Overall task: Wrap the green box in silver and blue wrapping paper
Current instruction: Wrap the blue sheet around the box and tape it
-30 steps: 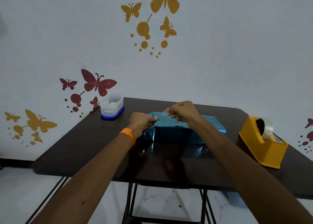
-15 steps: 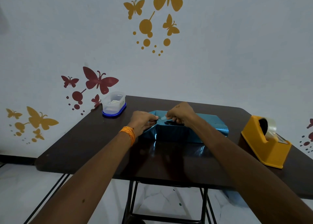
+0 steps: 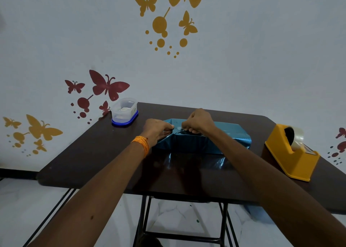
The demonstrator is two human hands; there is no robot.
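Left hand (image 3: 157,129): I see it pinching the blue wrapping paper (image 3: 189,144) at the box's 9 o'clock end.
Right hand (image 3: 199,122): curled, pinching the same paper on top.
Box (image 3: 230,132): covered, middle of the table (image 3: 93,153).
Tape dispenser (image 3: 292,153): 3 o'clock.

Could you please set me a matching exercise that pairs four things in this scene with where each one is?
Things:
1. tape dispenser
2. container
3. box
4. wristband

Places:
A. far left corner of the table
B. just behind the left hand
C. right side of the table
D. middle of the table

Pairs: 1-C, 2-A, 3-D, 4-B
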